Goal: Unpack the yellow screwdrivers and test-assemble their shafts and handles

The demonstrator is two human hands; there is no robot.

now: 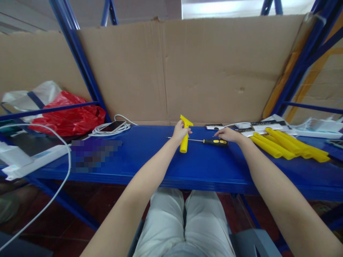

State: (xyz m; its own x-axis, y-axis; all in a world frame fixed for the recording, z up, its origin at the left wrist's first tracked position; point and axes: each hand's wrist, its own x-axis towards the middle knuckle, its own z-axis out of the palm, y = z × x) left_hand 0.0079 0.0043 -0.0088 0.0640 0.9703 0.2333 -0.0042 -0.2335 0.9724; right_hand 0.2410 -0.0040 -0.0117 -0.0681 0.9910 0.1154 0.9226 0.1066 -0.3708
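Observation:
My left hand (180, 132) is closed around a yellow T-shaped plastic handle (184, 144), held upright above the blue table with its wider head at the top. Behind and to the right of it lies a screwdriver (214, 142) with a black and yellow grip, its thin metal shaft pointing left and passing behind the handle. My right hand (227, 135) is just beyond the screwdriver's grip, its fingertips drawn together in a pinch. Whatever sits between those fingertips is too small to make out.
Several yellow tubes (289, 144) lie on the right over black and white packets (270, 125). At the left are a coiled white cable (109, 129), a red plastic bag (73, 114) and a white power strip (37, 161). A cardboard panel (214, 71) stands along the table's back.

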